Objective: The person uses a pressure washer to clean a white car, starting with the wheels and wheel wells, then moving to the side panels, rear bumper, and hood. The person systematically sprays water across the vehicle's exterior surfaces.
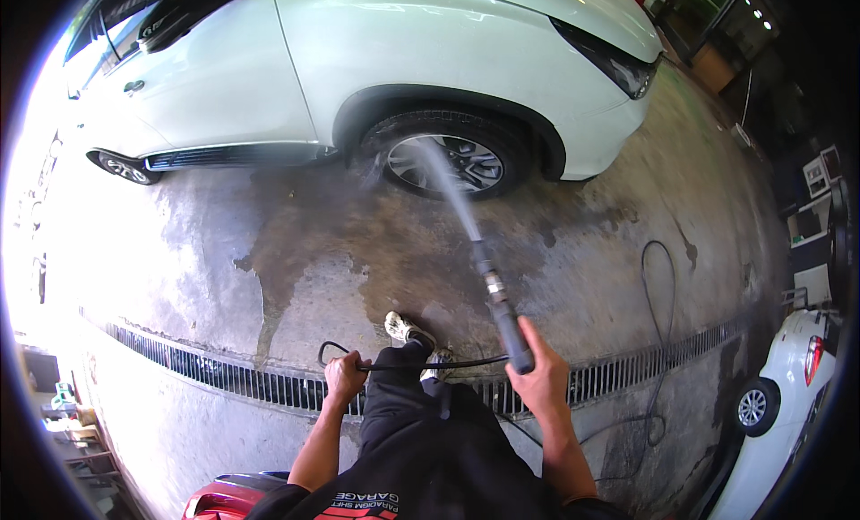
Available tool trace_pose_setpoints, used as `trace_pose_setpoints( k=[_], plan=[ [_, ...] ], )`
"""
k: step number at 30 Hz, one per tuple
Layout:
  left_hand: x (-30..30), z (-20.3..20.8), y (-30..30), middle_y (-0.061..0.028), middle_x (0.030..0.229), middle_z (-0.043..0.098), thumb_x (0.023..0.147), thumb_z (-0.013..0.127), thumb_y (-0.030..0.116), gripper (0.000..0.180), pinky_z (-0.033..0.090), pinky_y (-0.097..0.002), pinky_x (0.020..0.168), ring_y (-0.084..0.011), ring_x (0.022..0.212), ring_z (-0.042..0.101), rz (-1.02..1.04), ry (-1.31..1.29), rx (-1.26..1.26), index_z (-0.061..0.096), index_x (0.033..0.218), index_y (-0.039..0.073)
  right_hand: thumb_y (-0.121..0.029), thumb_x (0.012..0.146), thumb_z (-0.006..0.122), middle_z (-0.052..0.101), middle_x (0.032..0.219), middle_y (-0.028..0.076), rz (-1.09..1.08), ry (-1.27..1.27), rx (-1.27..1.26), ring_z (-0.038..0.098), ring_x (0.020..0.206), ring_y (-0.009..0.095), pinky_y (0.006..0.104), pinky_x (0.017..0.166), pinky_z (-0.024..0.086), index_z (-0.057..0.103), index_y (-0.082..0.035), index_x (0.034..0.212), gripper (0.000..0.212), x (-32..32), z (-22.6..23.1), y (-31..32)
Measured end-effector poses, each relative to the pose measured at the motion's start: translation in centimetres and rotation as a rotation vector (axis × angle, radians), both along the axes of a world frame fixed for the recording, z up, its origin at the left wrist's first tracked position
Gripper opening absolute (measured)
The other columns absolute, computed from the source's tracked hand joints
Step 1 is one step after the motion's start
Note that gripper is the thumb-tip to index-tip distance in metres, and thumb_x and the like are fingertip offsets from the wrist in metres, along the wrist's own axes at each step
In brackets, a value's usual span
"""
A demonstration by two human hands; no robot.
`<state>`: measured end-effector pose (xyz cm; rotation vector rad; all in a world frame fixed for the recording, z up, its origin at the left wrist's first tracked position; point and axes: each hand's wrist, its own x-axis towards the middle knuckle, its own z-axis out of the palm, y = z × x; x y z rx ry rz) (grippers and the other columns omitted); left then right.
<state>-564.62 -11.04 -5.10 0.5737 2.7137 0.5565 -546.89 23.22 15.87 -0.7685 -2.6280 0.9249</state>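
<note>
My right hand [540,369] is closed round the rear end of a black pressure washer gun [504,314]. From its tip a white jet of water [451,184] shoots up and left onto the front wheel [445,162] of a white car [421,59]. Spray blurs part of the alloy rim and tyre. My left hand [345,375] grips the thin black hose [430,367], which runs across my body toward the gun. A short loop of that hose sticks out beyond my left fist.
A slotted drain grate [206,366] crosses the floor by my feet. More hose [670,314] lies coiled loosely to the right. Wet patches darken the concrete [322,242] by the wheel. A second white car [782,403] stands at right; a red vehicle part [224,496] shows at lower left.
</note>
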Motion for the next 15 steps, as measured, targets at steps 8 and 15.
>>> trace_pose_setpoints(
  k=[8,15],
  plan=[
    [-3.2,-0.6,1.6,-0.0176,0.065,0.065,0.084,0.082,0.039,0.037,0.050,-0.0523,0.066,-0.0422,0.068,0.067,0.114,0.071,-0.029,0.065,0.073,0.007,0.003,0.082,0.073,0.071,0.124,0.020,-0.172,0.219,-0.123,0.074,0.106,0.029,0.0375,0.088,0.059,0.052,-0.008,0.149,0.071,-3.6,-3.9,3.7],
    [-9.7,-2.9,3.4,-0.0180,0.064,0.065,0.084,0.082,0.039,0.038,0.050,-0.0523,0.065,-0.0424,0.068,0.067,0.120,0.037,-0.065,0.066,0.073,0.007,-0.001,0.070,0.084,0.071,0.126,0.016,0.240,0.077,-0.050,0.071,0.107,0.037,0.0418,0.089,0.059,0.056,-0.018,0.148,0.084,-17.5,-4.9,8.9]
  ],
)
